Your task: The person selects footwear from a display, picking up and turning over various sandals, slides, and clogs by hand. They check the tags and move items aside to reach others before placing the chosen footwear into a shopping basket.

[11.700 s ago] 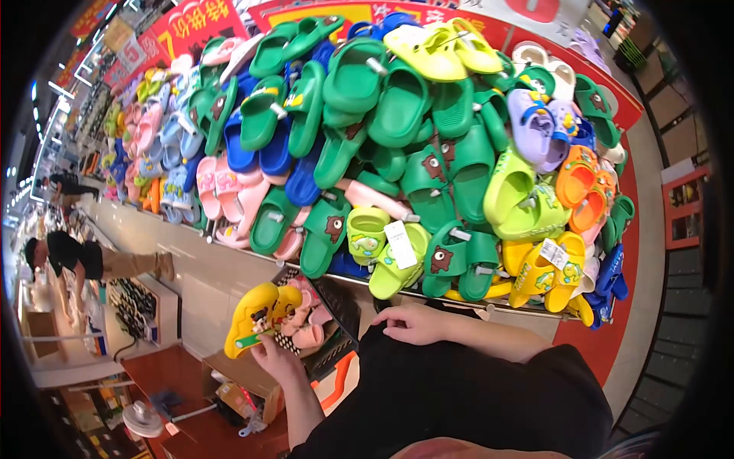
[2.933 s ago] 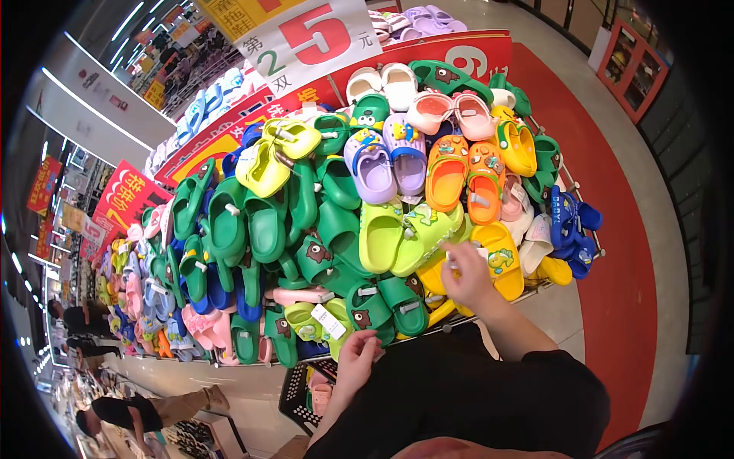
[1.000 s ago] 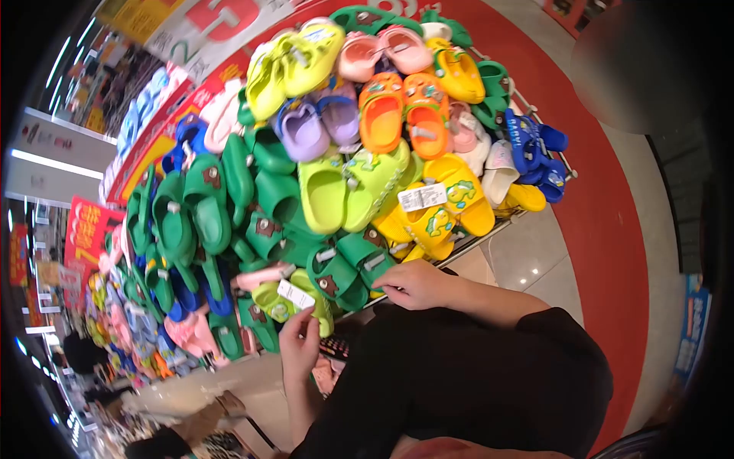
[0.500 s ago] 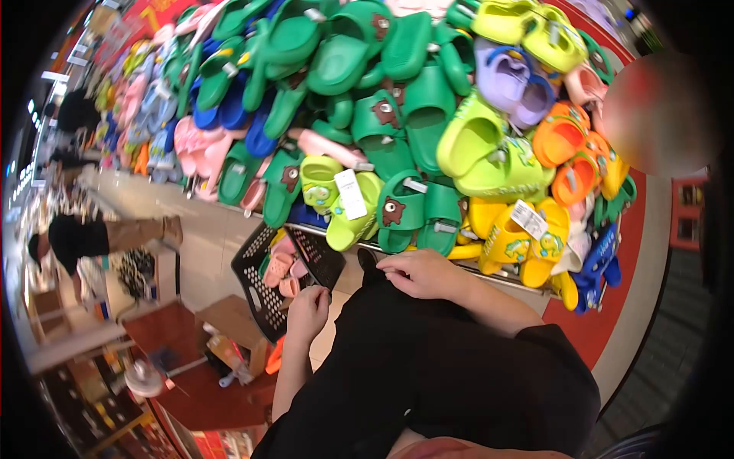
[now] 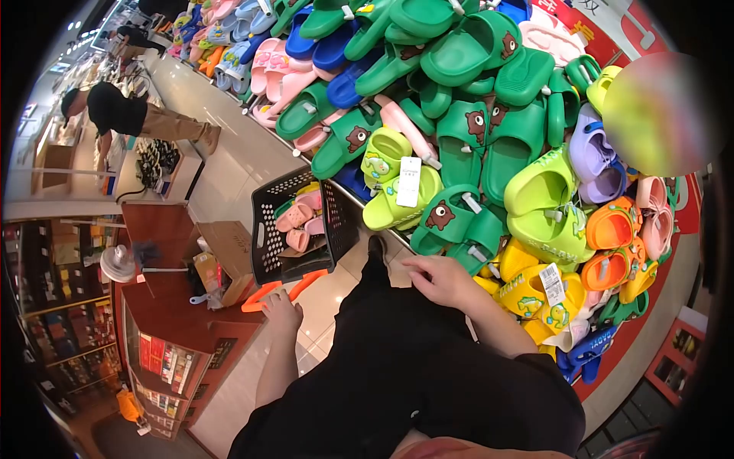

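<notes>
My left hand reaches down to the orange handle of a black shopping basket on the floor. Its fingertips touch the handle, but whether they grip it is unclear. Pink slippers lie in the basket. My right hand rests on my black clothing at the display's edge, fingers loosely spread and holding nothing. Just above it lie green bear slippers, a lime pair with a white tag and yellow slippers with a tag.
The sloped display carries several green, blue, pink, purple and orange slippers. A person in a black top bends over at the upper left. A cardboard box, a small fan and a red-brown counter stand left of the basket.
My view has swung down and left. My left hand has dropped from the basket's rim to its orange handle. My right hand stays on my clothing.
</notes>
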Demonstrator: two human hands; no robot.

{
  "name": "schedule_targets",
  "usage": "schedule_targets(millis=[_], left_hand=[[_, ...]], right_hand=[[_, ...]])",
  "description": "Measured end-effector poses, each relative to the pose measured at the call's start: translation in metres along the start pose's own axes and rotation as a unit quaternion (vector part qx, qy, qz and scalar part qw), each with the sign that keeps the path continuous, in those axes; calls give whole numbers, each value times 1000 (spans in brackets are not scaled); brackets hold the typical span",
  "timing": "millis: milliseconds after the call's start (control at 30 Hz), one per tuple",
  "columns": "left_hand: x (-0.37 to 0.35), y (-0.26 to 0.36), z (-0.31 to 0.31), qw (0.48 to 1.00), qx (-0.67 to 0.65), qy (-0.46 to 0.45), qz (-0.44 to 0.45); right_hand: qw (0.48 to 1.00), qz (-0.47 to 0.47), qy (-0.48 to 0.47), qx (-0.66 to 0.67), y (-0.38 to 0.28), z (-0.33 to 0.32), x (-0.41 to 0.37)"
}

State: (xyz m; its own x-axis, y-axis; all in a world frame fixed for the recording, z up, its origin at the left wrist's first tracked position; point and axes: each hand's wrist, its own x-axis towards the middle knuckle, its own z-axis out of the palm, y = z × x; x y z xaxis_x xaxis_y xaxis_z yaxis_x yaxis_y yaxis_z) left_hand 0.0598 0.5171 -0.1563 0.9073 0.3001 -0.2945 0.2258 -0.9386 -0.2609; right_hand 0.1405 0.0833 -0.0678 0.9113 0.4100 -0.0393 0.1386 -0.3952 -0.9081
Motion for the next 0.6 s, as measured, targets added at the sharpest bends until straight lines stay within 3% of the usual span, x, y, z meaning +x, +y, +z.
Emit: schedule_targets(millis=[133,200,233,300,400,467,600], left_hand=[[10,11,0,999,19,-5,-31],[16,22,-22,992,71,-102,-29],[24,25,-29,993,70,-98,-20],[45,30,-41,972,57,-220,-60],[87,20,-9,977,-127,-170,26],[96,36,-31,978,-81,-193,20],[156,25,48,957,-117,-258,56]], right_hand=[[1000,10,-10,12,1,-3,-12],[1000,10,2,7,6,-5,-15],[1000,8,3,11,6,-3,-16],[1000,-1,24,14,3,-1,-17],[996,62,38,51,-18,0,-10],[995,80,43,35,-23,10,-3],[983,146,34,110,-28,42,15]])
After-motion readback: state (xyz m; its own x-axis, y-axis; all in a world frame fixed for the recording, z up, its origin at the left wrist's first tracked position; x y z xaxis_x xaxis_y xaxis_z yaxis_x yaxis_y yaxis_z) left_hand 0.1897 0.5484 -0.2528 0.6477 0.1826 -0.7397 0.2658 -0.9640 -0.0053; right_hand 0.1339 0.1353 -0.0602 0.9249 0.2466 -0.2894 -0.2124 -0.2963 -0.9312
